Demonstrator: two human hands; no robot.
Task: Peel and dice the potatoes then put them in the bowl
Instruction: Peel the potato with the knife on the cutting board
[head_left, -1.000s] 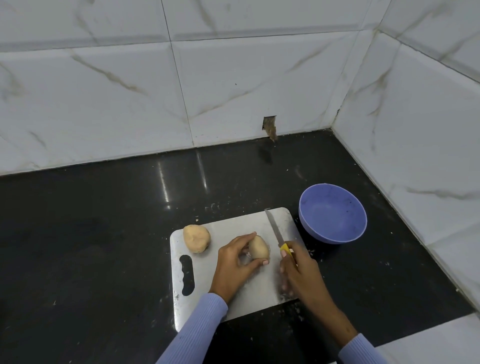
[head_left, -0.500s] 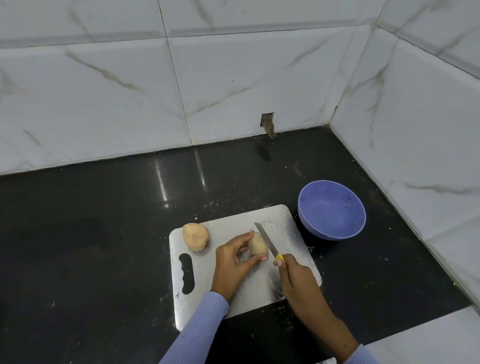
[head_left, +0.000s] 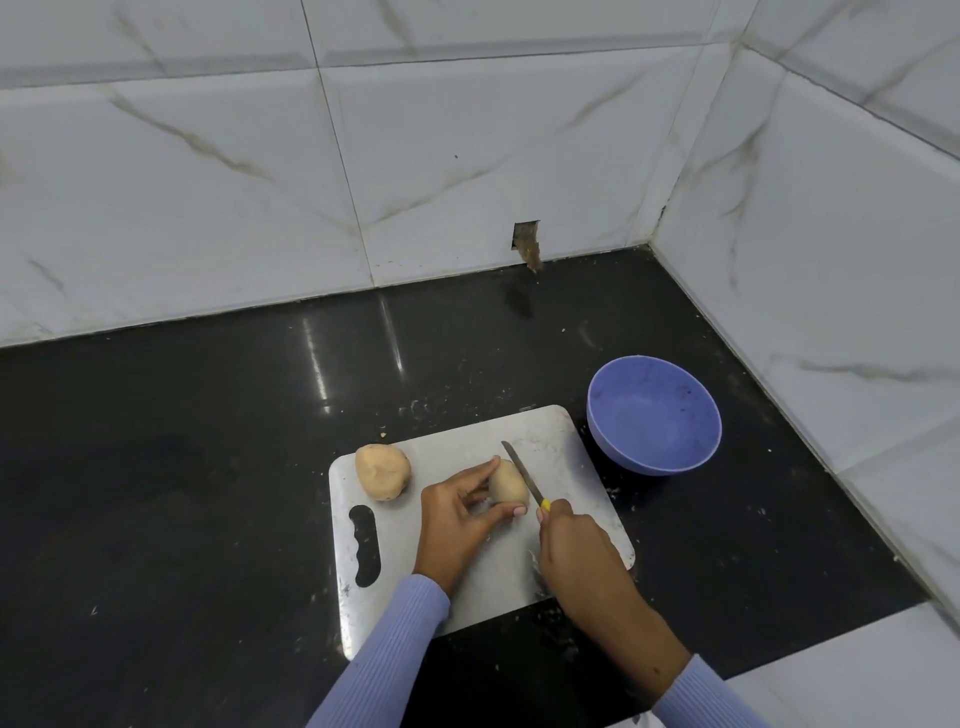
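Note:
A steel cutting board (head_left: 566, 457) lies on the black counter. My left hand (head_left: 457, 525) pinches a small pale potato (head_left: 506, 484) between thumb and fingers, holding it down on the board. My right hand (head_left: 576, 551) grips the yellow handle of a knife (head_left: 522, 474), and the blade rests against the potato's right side, tip pointing away from me. A second, rounder potato (head_left: 383, 471) sits at the board's far left corner. The purple bowl (head_left: 653, 414) stands empty just right of the board.
White marble-tiled walls close the counter (head_left: 208, 441) at the back and on the right, meeting in a corner. A small hole (head_left: 527, 244) shows in the back wall. A white surface (head_left: 857, 665) lies at the near right.
The knife has swung left from beside the potato until its blade lies against the potato's right side. My left hand keeps the same hold on the potato.

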